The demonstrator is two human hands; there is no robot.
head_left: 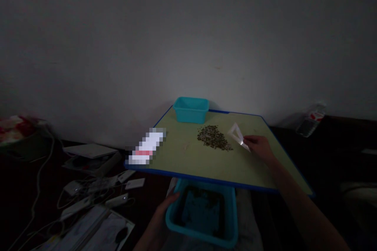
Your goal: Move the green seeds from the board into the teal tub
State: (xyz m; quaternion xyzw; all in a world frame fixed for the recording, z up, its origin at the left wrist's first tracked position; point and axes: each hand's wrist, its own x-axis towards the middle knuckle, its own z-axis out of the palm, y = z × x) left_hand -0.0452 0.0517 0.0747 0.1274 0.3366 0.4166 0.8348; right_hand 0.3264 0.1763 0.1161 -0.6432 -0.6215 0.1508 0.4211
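Note:
My right hand, over the right side of the table, pinches a clear, shiny plastic piece by its edge; its exact kind is hard to make out in the dim light. Just left of it lies a loose pile of small dark and pale grains. My left hand grips the left rim of a turquoise plastic bin that rests on my lap below the table's front edge. Dark small bits lie scattered along the bottom and inner sides of that bin.
The pale tabletop has a blue edge. Another turquoise bin stands at its back left, against the wall. A blurred-out bright device lies on the left side. Chargers and cables clutter the floor area at left.

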